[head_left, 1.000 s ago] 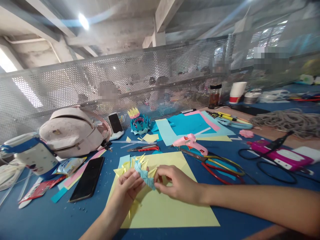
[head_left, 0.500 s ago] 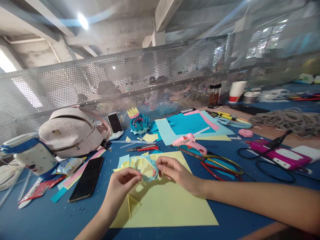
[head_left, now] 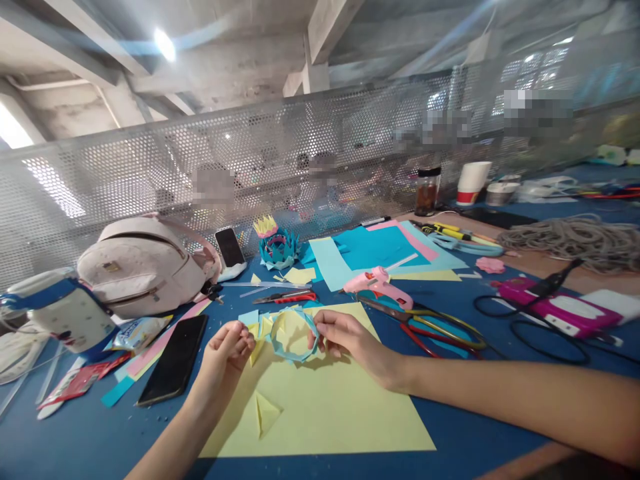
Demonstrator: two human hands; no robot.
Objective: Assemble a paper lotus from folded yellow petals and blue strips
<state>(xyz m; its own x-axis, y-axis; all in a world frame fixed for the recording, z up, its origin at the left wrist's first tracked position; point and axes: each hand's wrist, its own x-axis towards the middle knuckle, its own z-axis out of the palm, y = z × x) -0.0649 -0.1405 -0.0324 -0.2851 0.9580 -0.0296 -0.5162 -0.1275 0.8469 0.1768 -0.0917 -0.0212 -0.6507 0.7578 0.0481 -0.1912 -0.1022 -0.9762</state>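
Observation:
Between my hands is a light blue folded-paper ring [head_left: 276,348], held over a yellow sheet [head_left: 340,413]. My right hand [head_left: 340,337] pinches the ring's right side. My left hand [head_left: 227,347] is closed at the ring's left, fingertips pressed together beside yellow folded pieces [head_left: 256,343]; whatever it holds is too small to make out. A folded yellow triangle [head_left: 267,415] lies on the sheet below the ring. Beyond the sheet are a red utility knife [head_left: 293,297] and a pink glue gun [head_left: 379,287].
Scissors [head_left: 425,323] lie right of the sheet, a black phone [head_left: 173,360] left. Behind stand a bag [head_left: 143,263], a blue paper crown-like piece [head_left: 279,250], coloured sheets [head_left: 370,250] and a mesh partition [head_left: 280,160]. A magenta device [head_left: 560,308] with cables lies right.
My left hand has moved left and up, away from the ring's lower edge, and its fingers have curled. The ring is now seen more openly. My right hand stays at its right side.

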